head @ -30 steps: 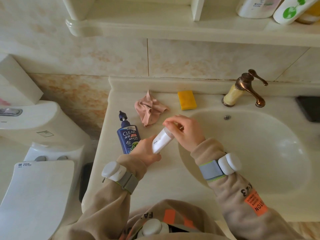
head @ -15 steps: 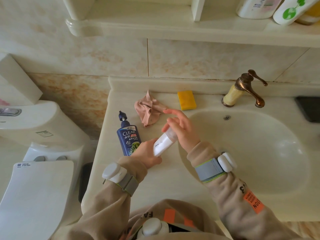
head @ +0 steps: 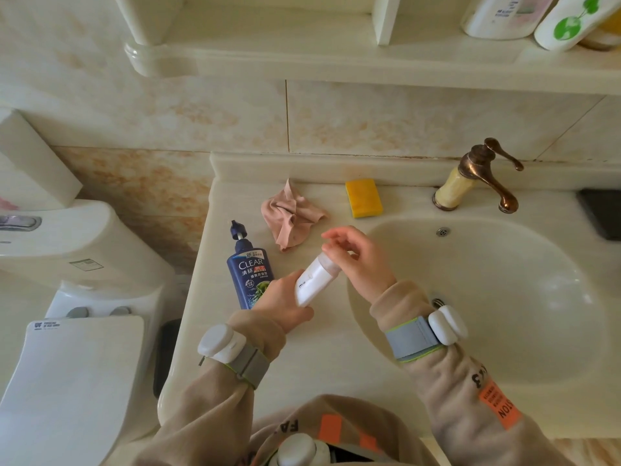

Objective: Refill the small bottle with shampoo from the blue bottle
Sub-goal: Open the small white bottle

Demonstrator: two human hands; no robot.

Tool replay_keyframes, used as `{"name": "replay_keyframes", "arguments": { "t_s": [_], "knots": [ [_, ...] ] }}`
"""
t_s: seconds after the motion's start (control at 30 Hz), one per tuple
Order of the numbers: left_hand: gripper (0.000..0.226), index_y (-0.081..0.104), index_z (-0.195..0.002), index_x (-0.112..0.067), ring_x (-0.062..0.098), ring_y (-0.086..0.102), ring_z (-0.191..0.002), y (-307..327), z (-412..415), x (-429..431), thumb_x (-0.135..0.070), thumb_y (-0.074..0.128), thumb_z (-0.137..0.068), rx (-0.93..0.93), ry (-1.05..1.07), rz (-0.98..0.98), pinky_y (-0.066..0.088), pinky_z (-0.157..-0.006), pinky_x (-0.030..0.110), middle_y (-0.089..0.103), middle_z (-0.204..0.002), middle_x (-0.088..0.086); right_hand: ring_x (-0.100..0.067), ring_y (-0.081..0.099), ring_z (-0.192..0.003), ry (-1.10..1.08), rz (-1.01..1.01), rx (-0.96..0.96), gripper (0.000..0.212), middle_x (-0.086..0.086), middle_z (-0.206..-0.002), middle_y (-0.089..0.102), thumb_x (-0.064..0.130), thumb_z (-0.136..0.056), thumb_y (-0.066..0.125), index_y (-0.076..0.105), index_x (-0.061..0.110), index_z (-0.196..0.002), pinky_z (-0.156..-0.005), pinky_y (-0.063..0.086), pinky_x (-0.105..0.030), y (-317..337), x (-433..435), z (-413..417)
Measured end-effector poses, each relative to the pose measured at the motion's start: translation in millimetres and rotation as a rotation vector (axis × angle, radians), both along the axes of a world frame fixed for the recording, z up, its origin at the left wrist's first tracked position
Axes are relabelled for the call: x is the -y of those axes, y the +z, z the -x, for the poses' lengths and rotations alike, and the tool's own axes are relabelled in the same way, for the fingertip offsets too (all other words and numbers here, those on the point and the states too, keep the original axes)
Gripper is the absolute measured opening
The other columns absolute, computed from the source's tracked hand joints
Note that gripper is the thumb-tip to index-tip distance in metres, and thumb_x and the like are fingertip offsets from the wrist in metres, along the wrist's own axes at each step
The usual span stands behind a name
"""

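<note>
2 hands meet above the counter (head: 319, 351), at the left rim of the basin (head: 504, 331). The left hand (head: 285, 297) grips the lower end of the small bottle (head: 312, 280), which tilts with its top pointing far and right. The right hand (head: 359, 264) has its fingers at that top, the upper ones loosely spread; I cannot tell whether they pinch it. The blue bottle (head: 250, 274) is on the counter just left of the left hand.

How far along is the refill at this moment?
Done: small bottle picked up. In hand: left hand grips it tilted; right hand works at its cap end, apparently opening it. Left: blue bottle stands untouched on the counter; transferring shampoo remains.
</note>
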State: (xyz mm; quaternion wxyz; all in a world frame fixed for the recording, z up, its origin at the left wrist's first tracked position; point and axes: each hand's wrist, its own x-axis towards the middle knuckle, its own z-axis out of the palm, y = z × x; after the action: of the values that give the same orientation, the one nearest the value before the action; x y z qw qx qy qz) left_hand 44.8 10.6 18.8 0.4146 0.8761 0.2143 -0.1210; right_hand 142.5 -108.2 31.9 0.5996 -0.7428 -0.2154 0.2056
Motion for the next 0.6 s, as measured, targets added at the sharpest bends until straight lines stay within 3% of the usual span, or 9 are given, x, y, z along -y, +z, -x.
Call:
{"name": "replay_keyframes", "arguments": {
  "t_s": [0.1,0.17,0.4,0.6],
  "knots": [
    [0.032,0.05,-0.095,-0.016,0.024,0.054,-0.075,-4,-3,-2,-0.006,0.066,-0.068,0.017,0.022,-0.001,0.052,-0.076,0.04,0.055,-0.081,0.003,-0.008,0.06,-0.089,0.051,-0.061,-0.026,0.02,0.001,-0.094,0.066,0.024,-0.077,0.057,0.061,0.028,-0.096,-0.077,0.046,-0.018,-2,2,-4],
    [0.035,0.051,-0.101,-0.013,0.024,0.054,-0.076,-6,-3,-2,-0.008,0.066,-0.07,0.021,0.031,-0.007,0.052,-0.078,0.039,0.055,-0.082,0.003,-0.007,0.06,-0.091,0.096,-0.068,-0.028,0.021,0.006,-0.093,0.065,0.021,-0.078,0.054,0.062,0.026,-0.096,-0.078,0.045,-0.016,-2,4,-5],
    [0.04,0.05,-0.11,-0.016,0.022,0.058,-0.079,-10,-5,-3,-0.023,0.068,-0.075,0.041,0.063,0.001,0.053,-0.07,0.032,0.057,-0.087,0.002,-0.012,0.06,-0.092,0.139,-0.004,-0.008,0.026,0.011,-0.09,0.06,0.043,-0.066,0.067,0.064,0.041,-0.092,-0.074,0.049,-0.021,-9,3,-11],
    [0.043,0.049,-0.108,-0.015,0.022,0.056,-0.076,-12,-11,-8,-0.03,0.071,-0.073,0.079,0.075,0.027,0.052,-0.073,0.035,0.057,-0.083,0.002,-0.007,0.062,-0.085,0.043,-0.163,-0.077,0.028,0.011,-0.088,0.065,0.033,-0.064,0.073,0.066,0.034,-0.092,-0.074,0.048,-0.02,-12,2,-22]
  ]
}}
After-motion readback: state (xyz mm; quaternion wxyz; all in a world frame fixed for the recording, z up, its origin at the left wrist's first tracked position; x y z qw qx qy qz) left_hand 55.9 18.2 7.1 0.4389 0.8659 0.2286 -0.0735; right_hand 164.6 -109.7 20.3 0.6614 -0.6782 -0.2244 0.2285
